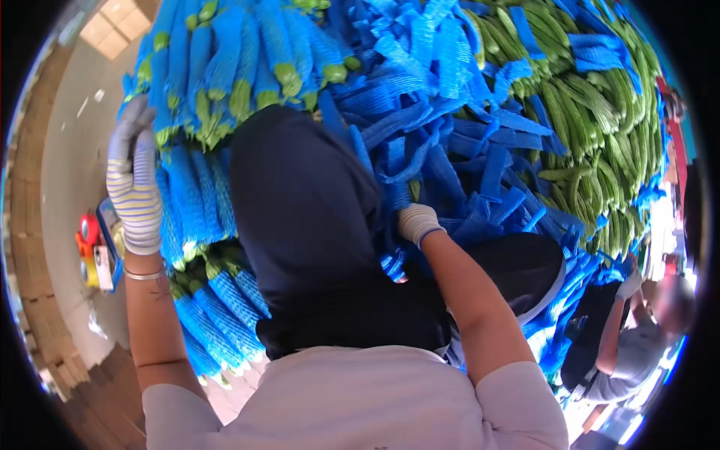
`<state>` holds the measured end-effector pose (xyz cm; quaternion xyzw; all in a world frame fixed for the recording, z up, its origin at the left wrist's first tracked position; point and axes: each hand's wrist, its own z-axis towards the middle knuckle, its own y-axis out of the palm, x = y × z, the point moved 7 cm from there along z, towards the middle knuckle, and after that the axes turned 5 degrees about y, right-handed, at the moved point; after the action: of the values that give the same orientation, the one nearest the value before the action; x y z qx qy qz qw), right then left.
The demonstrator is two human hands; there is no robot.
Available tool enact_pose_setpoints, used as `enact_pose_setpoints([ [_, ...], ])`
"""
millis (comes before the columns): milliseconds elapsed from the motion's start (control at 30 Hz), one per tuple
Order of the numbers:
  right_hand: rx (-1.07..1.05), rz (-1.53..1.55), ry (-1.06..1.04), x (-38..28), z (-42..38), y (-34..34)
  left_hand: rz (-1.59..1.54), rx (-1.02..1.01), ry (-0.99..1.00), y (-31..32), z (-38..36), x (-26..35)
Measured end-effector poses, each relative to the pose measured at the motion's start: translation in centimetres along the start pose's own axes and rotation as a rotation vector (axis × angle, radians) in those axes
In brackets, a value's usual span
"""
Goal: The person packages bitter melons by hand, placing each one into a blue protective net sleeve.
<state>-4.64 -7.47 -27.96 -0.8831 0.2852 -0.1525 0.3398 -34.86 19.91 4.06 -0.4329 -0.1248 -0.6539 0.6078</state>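
Note:
My left hand [135,180], in a striped glove with grey fingers, is upright at the left edge of the stacked netted vegetables [180,187]. Its fingers are stretched out and nothing shows in them. My right hand [418,223], also gloved, is closed by my bent knee, with a blue net sleeve [396,196] at its fingers; the fingertips are partly hidden. Loose blue net sleeves [442,150] lie in a tangle ahead of this hand. Long green vegetables without nets [577,112] are piled at the upper right.
A co-worker [630,349] with gloved hands sits at the lower right. On the floor at the left are a red tape roll [89,229], a phone [103,268] and a blue-rimmed container [111,225]. Cardboard boxes [112,28] stand at the upper left.

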Motion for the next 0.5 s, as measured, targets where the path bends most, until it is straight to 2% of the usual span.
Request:
enact_pose_setpoints([
  [33,0.052,-0.044,-0.094,-0.5,-1.2,-1.7,-0.041,-0.099,0.079,3.3,1.7,2.4],
  [100,0.182,0.103,-0.077,1.8,-2.9,-6.1,-0.230,-0.261,0.182,10.2,3.9,7.2],
  [133,0.162,0.159,-0.113,3.0,-3.7,-8.1,-0.290,-0.375,0.207,13.4,4.4,9.0],
  [167,0.150,0.211,-0.149,4.3,-4.4,-9.8,-0.176,-0.560,0.247,16.5,4.5,10.9],
  [200,0.174,0.228,-0.124,6.0,-4.9,-10.9,-0.276,-0.679,0.213,19.7,4.3,11.9],
  [233,0.235,0.305,-0.229,6.9,-5.6,-12.2,-0.234,-0.801,0.242,22.8,4.0,12.4],
  [267,0.298,0.376,-0.338,7.6,-6.5,-13.5,-0.271,-0.831,0.362,25.5,3.5,13.2],
  [300,0.451,0.299,-0.444,8.0,-8.1,-15.0,-0.338,-0.864,0.347,28.2,2.8,12.7],
  [367,0.506,0.386,-0.494,8.7,-11.1,-17.3,-0.299,-0.978,0.274,32.1,1.9,12.8],
  [467,0.696,0.314,-0.572,9.9,-15.0,-20.4,-0.595,-1.265,-0.077,35.8,0.6,13.1],
  [500,0.665,0.304,-0.520,10.8,-15.2,-20.9,-0.505,-1.344,-0.121,37.0,-0.1,12.6],
])
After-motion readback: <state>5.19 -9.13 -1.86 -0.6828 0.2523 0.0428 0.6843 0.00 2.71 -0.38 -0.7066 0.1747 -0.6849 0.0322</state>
